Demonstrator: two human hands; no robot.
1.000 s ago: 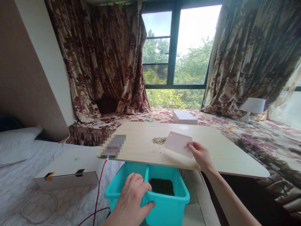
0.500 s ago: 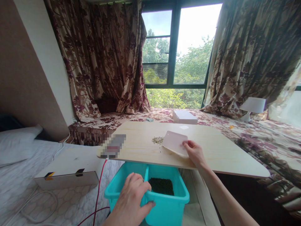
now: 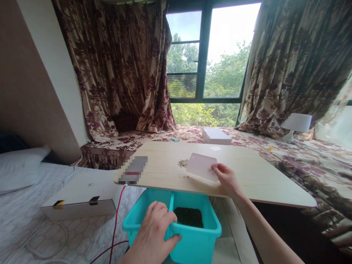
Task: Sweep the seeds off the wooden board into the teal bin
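My right hand [image 3: 227, 179] pinches a white plastic scraper card [image 3: 201, 167] and holds it tilted on the pale wooden tabletop [image 3: 261, 176], its far edge against a small pile of greenish grains [image 3: 182, 162]. My left hand [image 3: 154, 234] grips the near rim of a turquoise plastic bin [image 3: 198, 234] that sits below the table's front edge. Dark granules [image 3: 189, 216] lie in the bin's right compartment; the left compartment is mostly hidden by my hand.
A blurred-out object [image 3: 133, 169] lies on the table's left end. A white box [image 3: 216, 136] and a white lamp [image 3: 295, 125] rest on the patterned window seat. A flat carton [image 3: 79, 194] and a red cable [image 3: 117, 216] lie on the mattress to the left.
My right hand has slid the scraper card leftward along the table, covering part of the grain pile. My left hand has stayed on the bin.
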